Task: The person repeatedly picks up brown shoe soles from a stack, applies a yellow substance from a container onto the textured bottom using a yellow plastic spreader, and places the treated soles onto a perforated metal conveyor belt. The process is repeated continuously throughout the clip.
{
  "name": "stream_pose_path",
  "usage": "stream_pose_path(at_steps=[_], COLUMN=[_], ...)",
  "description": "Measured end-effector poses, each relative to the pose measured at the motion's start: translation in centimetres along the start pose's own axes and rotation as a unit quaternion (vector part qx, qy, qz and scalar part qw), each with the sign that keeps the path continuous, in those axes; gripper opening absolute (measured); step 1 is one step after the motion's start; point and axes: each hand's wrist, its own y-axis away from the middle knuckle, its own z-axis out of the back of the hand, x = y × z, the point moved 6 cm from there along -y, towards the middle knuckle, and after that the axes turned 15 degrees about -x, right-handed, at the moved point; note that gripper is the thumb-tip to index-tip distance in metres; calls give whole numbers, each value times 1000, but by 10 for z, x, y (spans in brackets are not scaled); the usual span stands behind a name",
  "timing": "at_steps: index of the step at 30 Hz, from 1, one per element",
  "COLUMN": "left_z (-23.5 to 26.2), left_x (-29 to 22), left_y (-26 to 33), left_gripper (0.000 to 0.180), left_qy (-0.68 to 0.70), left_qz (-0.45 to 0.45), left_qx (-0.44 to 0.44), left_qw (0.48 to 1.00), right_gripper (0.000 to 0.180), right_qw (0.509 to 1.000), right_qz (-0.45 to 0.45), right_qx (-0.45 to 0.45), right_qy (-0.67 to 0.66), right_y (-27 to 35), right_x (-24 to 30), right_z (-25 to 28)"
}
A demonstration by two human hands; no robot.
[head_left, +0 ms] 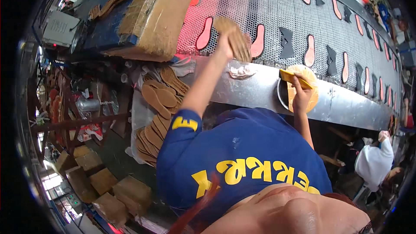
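A perforated metal conveyor surface [277, 13] carries rows of pink and dark insole cut-outs through a cluttered workshop. The left hand [226, 43] is closed around a tan, foot-shaped fibre insole [234, 37], holding it over the surface beside a pink insole cut-out [258, 41]. Laying it flat and aligned in the row would serve best. The right hand [301, 93] grips a yellow brush [292, 77] at a round glue pot [303, 89].

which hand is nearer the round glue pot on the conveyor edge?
Right. The right hand with a yellow brush is over the glue pot; the left hand holds a tan insole farther left.
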Motion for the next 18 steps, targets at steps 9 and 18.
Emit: stream_pose_path(at_steps=[9, 18], left_z=[67, 327], left_x=[-129, -42], left_y=[-92, 144], left_gripper=[85, 65], left_qy=[-507, -763], left_qz=[-407, -410], left_qx=[-311, -474], left_qw=[693, 160], right_gripper=[15, 22], right_qw=[1000, 994], right_qz=[16, -75], right_qx=[-3, -74], right_qy=[-8, 21], right_y=[-15, 3], right_x=[-4, -54], right_z=[12, 71])
